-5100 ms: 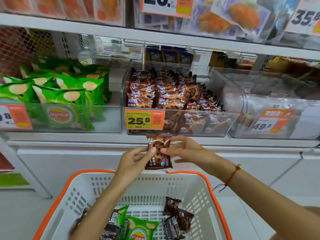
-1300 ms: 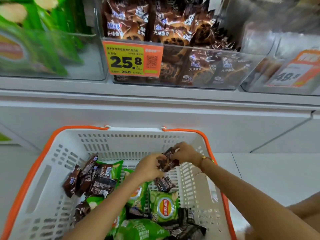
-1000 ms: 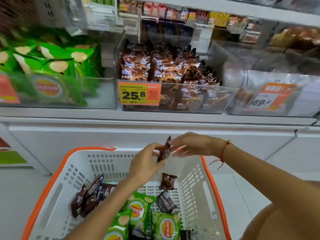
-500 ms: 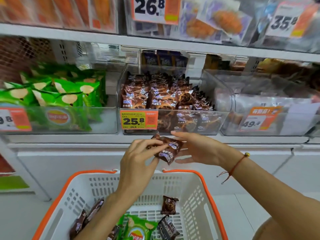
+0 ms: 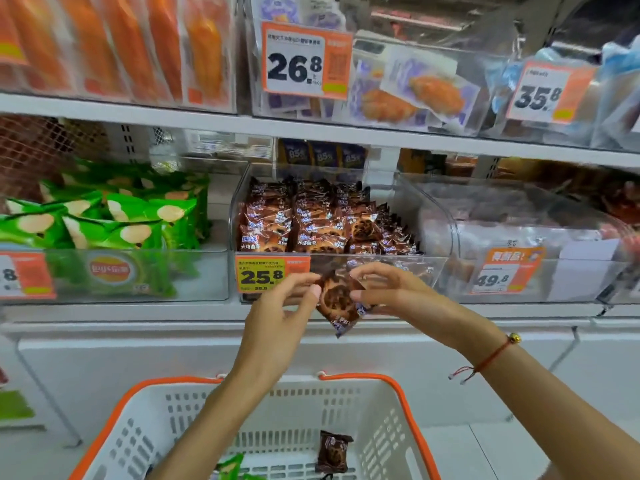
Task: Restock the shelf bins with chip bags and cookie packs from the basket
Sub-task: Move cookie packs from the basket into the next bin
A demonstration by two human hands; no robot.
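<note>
Pinched from both sides, the cookie pack [image 5: 337, 299] hangs at the centre of the frame: my left hand [image 5: 277, 327] nips its upper left edge between thumb and fingertips, and my right hand [image 5: 388, 289] nips the right edge the same way. It sits just in front of the yellow price tag [image 5: 272, 273] on the cookie bin [image 5: 440, 265], still outside the clear front wall and a little below its lip.

From this single head view, I judge the job partly done. The bin in mid-frame already holds rows of brown packs at the left and centre, with bare room toward its right end. Left of it, the chip bin [image 5: 104, 292] is stacked with green bags. At the bottom of the frame the basket [image 5: 360, 377] still shows one more loose cookie pack [image 5: 332, 452] and the corner of a green chip bag [image 5: 230, 465]; my arms hide the rest, so I cannot tell how much remains.
</note>
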